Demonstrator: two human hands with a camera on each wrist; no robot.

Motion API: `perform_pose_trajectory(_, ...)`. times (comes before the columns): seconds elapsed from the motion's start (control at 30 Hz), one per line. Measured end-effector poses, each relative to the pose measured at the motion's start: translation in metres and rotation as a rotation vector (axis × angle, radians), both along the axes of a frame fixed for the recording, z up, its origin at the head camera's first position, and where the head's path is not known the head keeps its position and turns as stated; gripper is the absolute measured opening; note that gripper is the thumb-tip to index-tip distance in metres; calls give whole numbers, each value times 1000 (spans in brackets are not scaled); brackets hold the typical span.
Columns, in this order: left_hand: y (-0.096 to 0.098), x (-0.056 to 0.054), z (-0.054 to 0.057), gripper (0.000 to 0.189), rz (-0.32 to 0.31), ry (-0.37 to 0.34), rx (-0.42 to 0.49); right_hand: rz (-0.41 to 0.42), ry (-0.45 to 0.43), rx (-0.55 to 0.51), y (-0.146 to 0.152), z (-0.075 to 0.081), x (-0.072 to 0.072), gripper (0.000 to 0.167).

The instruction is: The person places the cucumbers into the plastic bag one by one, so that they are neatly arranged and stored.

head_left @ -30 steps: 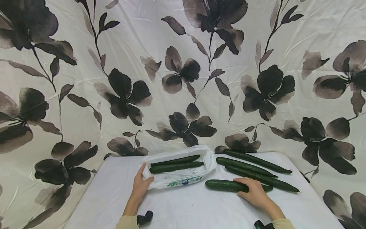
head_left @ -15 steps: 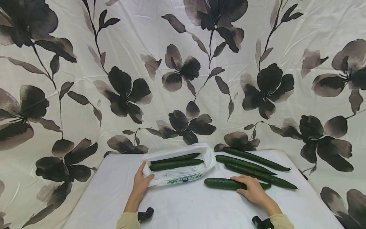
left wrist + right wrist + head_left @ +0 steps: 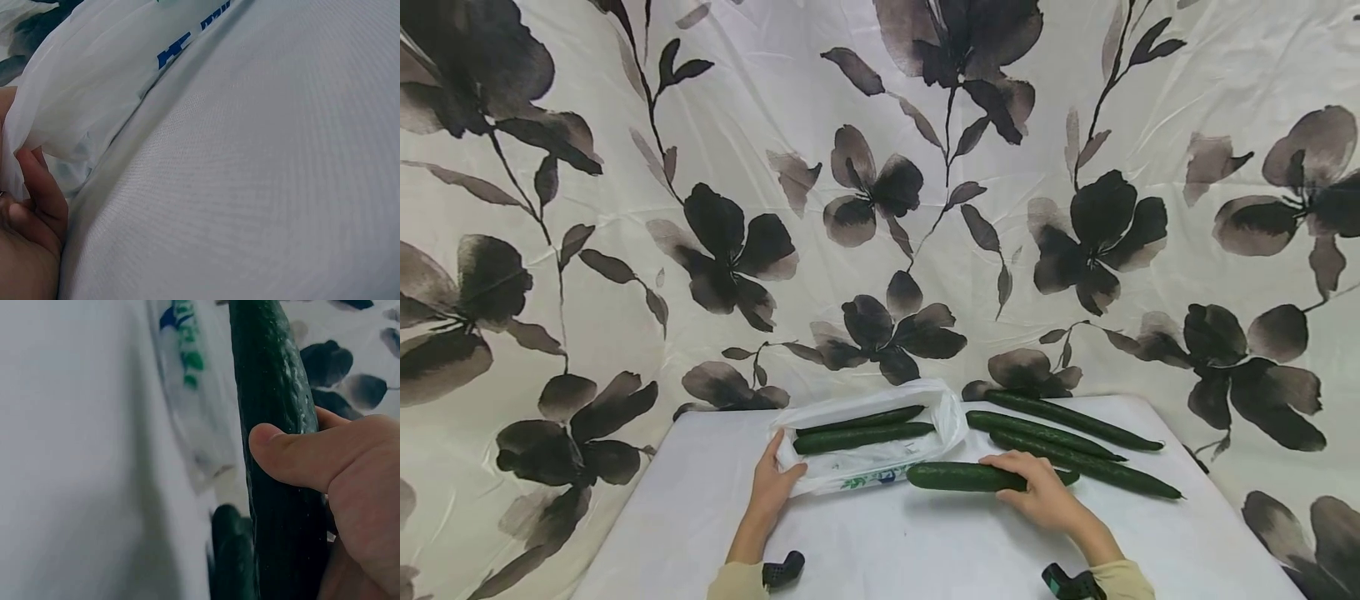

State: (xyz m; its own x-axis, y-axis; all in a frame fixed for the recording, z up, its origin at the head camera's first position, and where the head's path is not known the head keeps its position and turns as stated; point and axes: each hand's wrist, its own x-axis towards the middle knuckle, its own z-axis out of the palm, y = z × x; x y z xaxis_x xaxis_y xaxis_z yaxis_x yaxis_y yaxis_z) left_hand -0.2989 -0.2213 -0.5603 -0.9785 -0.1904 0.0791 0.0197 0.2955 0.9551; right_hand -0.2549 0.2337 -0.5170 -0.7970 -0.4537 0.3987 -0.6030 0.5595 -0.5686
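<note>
My right hand (image 3: 1041,493) grips a long green cucumber (image 3: 951,477) near its middle, thumb on the near side. In the right wrist view the thumb (image 3: 290,453) presses on that cucumber's dark bumpy skin. The held cucumber's left end overlaps the front right of a white plastic bag (image 3: 827,482) in the head view. Two more cucumbers (image 3: 865,437) lie inside the bag, whose mouth is spread wide. At the bag's left end my left hand (image 3: 771,487) pinches its edge. The left wrist view shows fingers (image 3: 44,187) curled at the thin plastic (image 3: 69,81).
To the right of the bag several cucumbers (image 3: 1075,462) lie slantwise on the white-covered table (image 3: 910,550). Behind the table hangs a cloth (image 3: 1000,317) printed with dark flowers. Green and blue printing (image 3: 187,350) runs along the bag's side.
My right hand has lifted the cucumber a little and brought it left, toward the bag. The left hand keeps its place at the bag's left end.
</note>
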Motion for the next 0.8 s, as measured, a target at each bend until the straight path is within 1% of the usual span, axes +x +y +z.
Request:
perform_pose_trajectory(0.07,0,2,-3,83,2,-13,-10,11,12,-4,-8,3,0,60)
perform_pose_trajectory(0.17,-1,5,-4,83,3,-5,-22,31,35,-14,-23,7,-2,59)
perform_pose_trajectory(0.33,-3,6,-2,83,3,10,-8,58,55,-34,-54,17,-11,58)
perform_pose_trajectory(0.43,-4,6,-1,84,-6,2,-5,74,72,-40,-72,24,-16,58)
perform_pose_trajectory(0.6,-4,4,-1,84,5,2,-4,114,91,-56,-100,36,-23,55)
perform_pose_trajectory(0.8,-2,2,-1,83,-9,15,7,142,115,-37,-126,43,-30,53)
